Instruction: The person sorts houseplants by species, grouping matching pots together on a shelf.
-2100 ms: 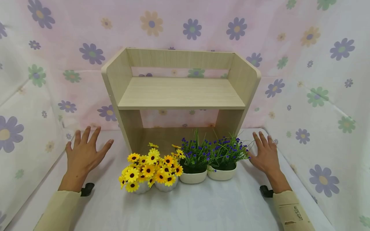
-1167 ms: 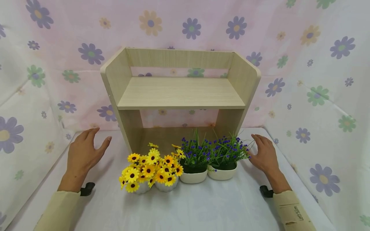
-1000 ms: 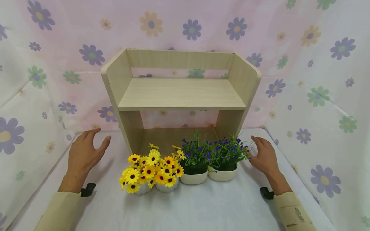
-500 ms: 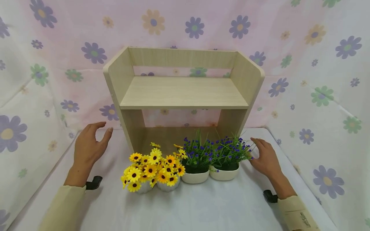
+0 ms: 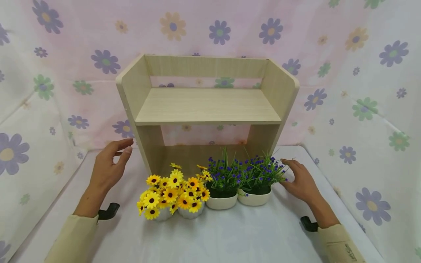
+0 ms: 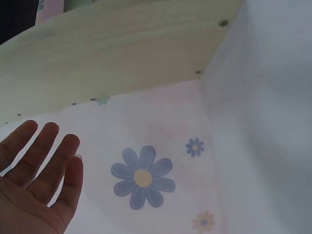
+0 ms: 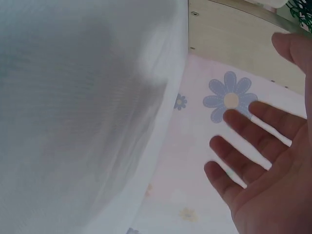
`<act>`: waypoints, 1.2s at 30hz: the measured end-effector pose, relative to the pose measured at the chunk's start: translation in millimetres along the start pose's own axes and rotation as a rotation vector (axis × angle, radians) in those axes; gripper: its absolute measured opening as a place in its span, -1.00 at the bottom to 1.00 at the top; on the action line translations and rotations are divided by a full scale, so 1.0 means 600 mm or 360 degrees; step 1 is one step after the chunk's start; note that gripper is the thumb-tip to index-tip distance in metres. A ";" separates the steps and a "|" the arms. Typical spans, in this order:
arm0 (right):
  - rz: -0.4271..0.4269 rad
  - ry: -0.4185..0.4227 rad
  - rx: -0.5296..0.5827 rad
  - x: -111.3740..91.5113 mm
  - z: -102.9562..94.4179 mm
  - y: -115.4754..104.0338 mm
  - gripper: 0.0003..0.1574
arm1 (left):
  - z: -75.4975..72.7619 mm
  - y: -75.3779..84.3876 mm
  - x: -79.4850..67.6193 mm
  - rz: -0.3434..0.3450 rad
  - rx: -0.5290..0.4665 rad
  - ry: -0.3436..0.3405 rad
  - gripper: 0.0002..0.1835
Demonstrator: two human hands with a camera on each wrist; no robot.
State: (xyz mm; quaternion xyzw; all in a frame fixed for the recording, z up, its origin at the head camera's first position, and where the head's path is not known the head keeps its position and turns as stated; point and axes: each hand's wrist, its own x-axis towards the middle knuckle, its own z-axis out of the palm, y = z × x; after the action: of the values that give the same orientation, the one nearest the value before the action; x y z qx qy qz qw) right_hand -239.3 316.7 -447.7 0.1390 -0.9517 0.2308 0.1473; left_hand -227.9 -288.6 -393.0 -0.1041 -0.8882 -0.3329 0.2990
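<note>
My left hand (image 5: 110,164) hovers left of the wooden shelf (image 5: 208,106), fingers relaxed and holding nothing. In the left wrist view its spread fingers (image 6: 51,161) show below the shelf's side panel. On the right, my right hand (image 5: 300,182) is beside the purple-flowered plants, its fingers loosely bent around nothing. Two pots of yellow daisies (image 5: 171,195) stand before the shelf at left. Next to them are two cream oval pots, one planter with purple flowers (image 5: 222,202) and a second purple-flowered planter (image 5: 254,199).
A white cloth covers the table (image 5: 210,241). Flower-printed fabric (image 5: 197,33) hangs behind and on both sides. The shelf has an upper board (image 5: 207,106) and a lower compartment (image 5: 184,157) partly hidden by the flowers.
My left hand has shifted right toward the shelf's side, its fingers drawn from spread to relaxed. The right hand's fingers have bent a little and moved slightly left. The pots stay put.
</note>
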 end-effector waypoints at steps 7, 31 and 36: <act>-0.0048 -0.0188 0.0100 -0.003 -0.002 -0.001 -0.18 | 0.006 0.019 -0.001 0.0017 -0.0104 -0.0078 -0.50; -0.0219 -0.0517 0.0353 -0.015 0.009 -0.004 -0.07 | 0.021 0.044 -0.005 0.0026 -0.0294 -0.0183 -0.33; -0.0229 -0.0545 0.0377 -0.020 0.007 -0.012 -0.07 | 0.021 0.047 -0.003 0.0041 -0.0302 -0.0183 -0.33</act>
State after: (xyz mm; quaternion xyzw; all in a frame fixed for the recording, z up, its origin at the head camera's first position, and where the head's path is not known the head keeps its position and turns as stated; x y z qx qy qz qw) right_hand -227.1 310.7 -452.6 0.2599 -0.9167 0.3029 -0.0177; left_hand -221.3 -259.3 -386.7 -0.1622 -0.8670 -0.4050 0.2407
